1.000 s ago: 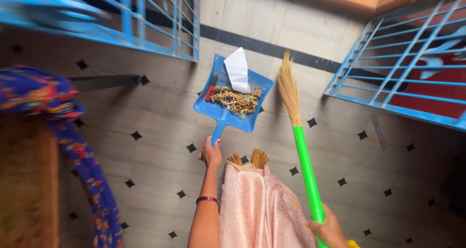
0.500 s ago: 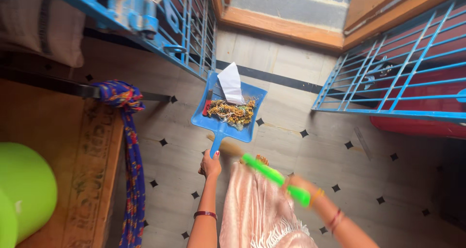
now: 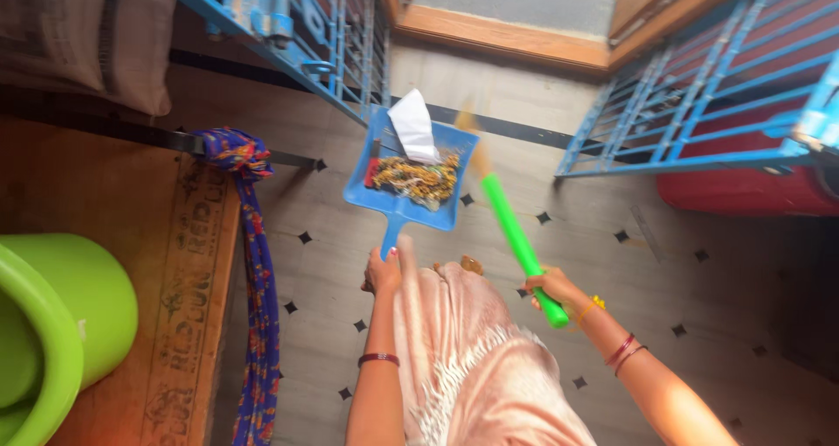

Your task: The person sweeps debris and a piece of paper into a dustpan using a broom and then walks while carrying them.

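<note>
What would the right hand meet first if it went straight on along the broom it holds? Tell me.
The right hand points up along the green broom handle toward the blue dustpan's right edge. Going straight on, it would probably meet that edge first, or slip just past it toward the blue metal grille; depth is unclear.

Left hand (image 3: 382, 274) grips blue dustpan (image 3: 402, 203) (full of debris); right hand (image 3: 549, 285) grips green broom (image 3: 516, 236).
</note>
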